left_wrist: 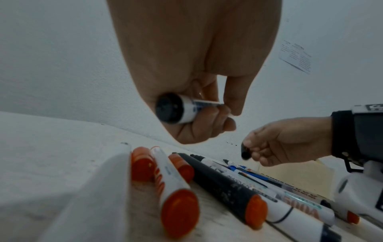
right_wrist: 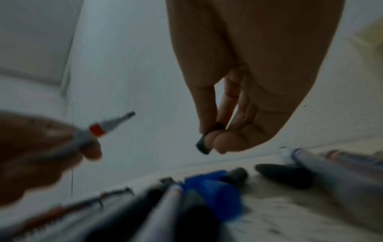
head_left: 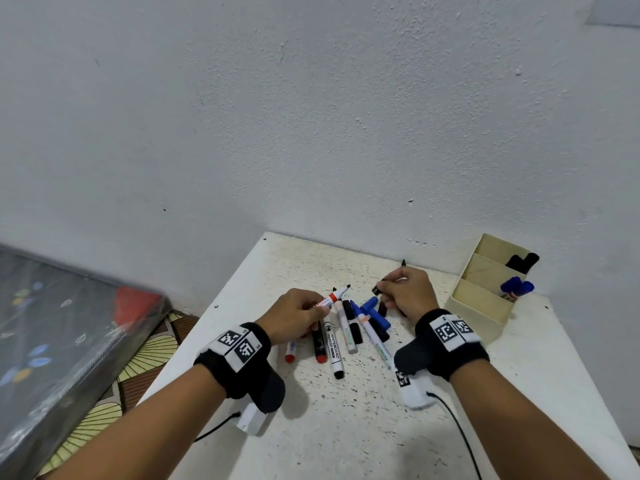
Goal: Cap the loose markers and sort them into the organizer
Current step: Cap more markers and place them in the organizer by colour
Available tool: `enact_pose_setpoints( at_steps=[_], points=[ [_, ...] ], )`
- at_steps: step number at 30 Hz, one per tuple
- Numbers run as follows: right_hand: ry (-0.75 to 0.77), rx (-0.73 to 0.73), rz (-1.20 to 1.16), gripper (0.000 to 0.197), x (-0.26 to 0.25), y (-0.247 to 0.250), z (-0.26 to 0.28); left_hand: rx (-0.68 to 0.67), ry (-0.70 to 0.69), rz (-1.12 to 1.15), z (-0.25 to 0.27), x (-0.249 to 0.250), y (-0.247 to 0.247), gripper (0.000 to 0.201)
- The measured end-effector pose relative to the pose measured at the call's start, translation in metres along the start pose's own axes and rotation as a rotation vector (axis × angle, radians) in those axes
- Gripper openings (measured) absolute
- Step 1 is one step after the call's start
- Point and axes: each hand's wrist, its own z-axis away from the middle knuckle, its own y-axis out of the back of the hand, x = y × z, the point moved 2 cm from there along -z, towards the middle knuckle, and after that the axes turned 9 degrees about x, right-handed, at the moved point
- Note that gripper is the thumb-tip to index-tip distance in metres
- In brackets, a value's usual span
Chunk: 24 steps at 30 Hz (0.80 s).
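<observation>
My left hand [head_left: 317, 308] grips an uncapped white marker with a red band [head_left: 334, 296], its tip pointing up and to the right; the left wrist view shows that marker's dark butt end [left_wrist: 170, 108]. My right hand [head_left: 385, 289] pinches a small black cap [head_left: 376, 290] between thumb and fingertips, a short way right of the tip. The cap [right_wrist: 202, 145] and the red-banded marker [right_wrist: 110, 126] stay apart in the right wrist view. Below both hands lies a pile of markers [head_left: 346, 329] with loose blue caps [head_left: 372, 306]. A cream organizer [head_left: 481, 299] stands at the right.
The organizer's middle compartment holds black markers [head_left: 521, 263] and its near one blue markers [head_left: 516, 288]. Red-capped markers [head_left: 291, 353] lie at the pile's left. The white table [head_left: 346, 427] meets the wall at the back. A dark patterned mattress [head_left: 69, 323] sits lower left.
</observation>
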Motion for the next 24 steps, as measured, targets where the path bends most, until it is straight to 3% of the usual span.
enact_pose_setpoints(
  at_steps=[2,5,8,11,14,16,19,21,24],
  points=[
    [-0.034,-0.080,0.170,0.007,0.009,0.002,-0.006,-0.003,0.005,0.002,-0.001,0.000,0.000,0.016],
    [-0.042,-0.173,0.220,0.012,0.016,0.002,-0.010,-0.016,-0.008,0.005,-0.001,0.001,-0.002,0.022],
    [0.123,-0.102,0.393,0.022,0.014,0.005,-0.017,-0.017,-0.018,-0.015,0.001,0.000,-0.004,0.028],
    [0.283,-0.262,0.766,0.032,0.014,0.002,-0.014,-0.022,-0.016,-0.017,0.001,0.000,-0.005,0.026],
    [0.363,-0.299,0.930,0.021,0.012,-0.001,-0.009,-0.018,-0.015,-0.006,0.001,0.001,-0.004,0.027],
    [0.369,-0.246,0.920,0.018,0.008,0.001,-0.008,-0.015,-0.021,0.001,0.001,0.002,-0.002,0.029],
    [0.418,-0.121,0.865,0.032,0.002,0.005,-0.010,-0.014,-0.022,0.002,0.001,0.000,-0.001,0.031],
    [0.454,-0.072,0.680,0.031,-0.004,0.006,-0.007,-0.009,-0.019,-0.004,0.001,0.000,-0.001,0.031],
    [0.426,-0.137,0.321,0.028,-0.012,0.001,0.005,-0.017,-0.022,-0.014,0.001,0.002,-0.004,0.030]
  ],
)
